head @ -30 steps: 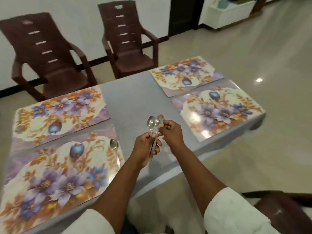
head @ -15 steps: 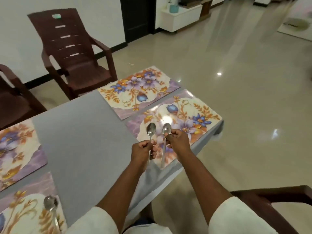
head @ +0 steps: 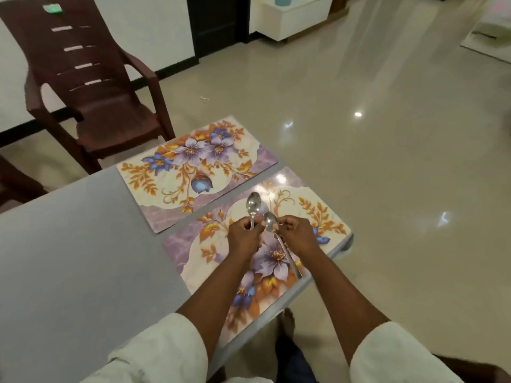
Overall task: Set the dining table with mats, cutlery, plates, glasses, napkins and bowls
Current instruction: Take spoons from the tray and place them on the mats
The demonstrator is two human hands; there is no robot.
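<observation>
Two floral mats lie at the right end of the grey table: the near mat and the far mat. My left hand is closed around a steel spoon held upright, bowl up. My right hand pinches a second spoon just below its bowl; that handle slants down toward the near mat's right edge. Both hands hover over the near mat, close together.
A brown plastic chair stands beyond the far mat, and another chair's edge shows at the far left. The table's right corner borders shiny tiled floor. A white cabinet is at the back. My foot shows under the table edge.
The view has swung right along the table, so the left mats and the laid spoon have left the frame. My hands moved over the near right mat and the two spoons are now separated, one in each hand.
</observation>
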